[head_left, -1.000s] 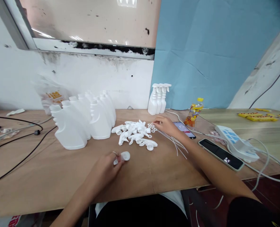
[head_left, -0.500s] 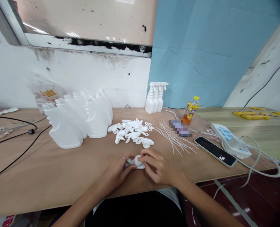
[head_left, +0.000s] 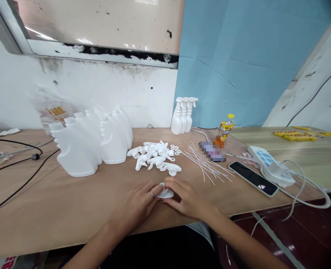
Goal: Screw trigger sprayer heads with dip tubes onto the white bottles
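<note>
A white spray nozzle head is held low over the table's front part, between both hands. My left hand, with a ring on one finger, grips its left side. The fingers of my right hand close on its right side and top. Just beyond lies a pile of white spray heads, with small white rings beside it. Thin white tubes are spread to the right of the rings. White bottles without tops stand in rows at the left.
Three bottles with spray heads stand by the wall. To the right are a drink bottle, a phone, a power strip with cables, and yellow items. Black cables cross the left side of the table.
The spray head has been turned in the hands, so its round cap opening shows less. My left hand's fingers have come over its top. The camera view has shifted slightly.
</note>
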Demonstrator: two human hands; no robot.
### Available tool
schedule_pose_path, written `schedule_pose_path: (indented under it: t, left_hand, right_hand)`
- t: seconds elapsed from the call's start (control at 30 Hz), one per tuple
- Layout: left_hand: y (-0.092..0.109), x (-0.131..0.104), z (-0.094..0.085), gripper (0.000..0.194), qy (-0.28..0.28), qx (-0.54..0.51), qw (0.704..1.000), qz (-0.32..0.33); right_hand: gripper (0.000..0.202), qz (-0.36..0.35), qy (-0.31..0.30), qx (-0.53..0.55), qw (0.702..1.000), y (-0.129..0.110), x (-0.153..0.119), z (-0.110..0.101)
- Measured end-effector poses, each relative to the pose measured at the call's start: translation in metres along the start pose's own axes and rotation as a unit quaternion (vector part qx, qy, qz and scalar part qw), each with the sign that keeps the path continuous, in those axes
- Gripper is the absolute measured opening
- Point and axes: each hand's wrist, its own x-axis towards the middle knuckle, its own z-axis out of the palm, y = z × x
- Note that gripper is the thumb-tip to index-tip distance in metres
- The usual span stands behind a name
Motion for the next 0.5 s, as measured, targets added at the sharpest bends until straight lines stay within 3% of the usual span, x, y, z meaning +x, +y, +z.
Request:
schedule_pose_path:
  t: [0.2,0.3,0.5]
  left_hand:
    - [0.004,0.000,-0.005,0.024,-0.013,-0.013,1.000,0.003]
    - [0.003,0.001,-0.005,0.024,-0.019,-0.014,1.000,0.000]
    - [0.000,-0.003,0.003,0.031,-0.021,-0.049,0.998,-0.044]
  right_hand:
    - [0.018,-0.063,0.021,-0.042,0.997,0.004,-0.002,0.001]
    - [0.013,-0.085,-0.001,-0.080,0.993,0.003,-0.001,0.001]
    - [0.031,-0.026,-0.032,-0.018,0.999,0.003,0.003,-0.018]
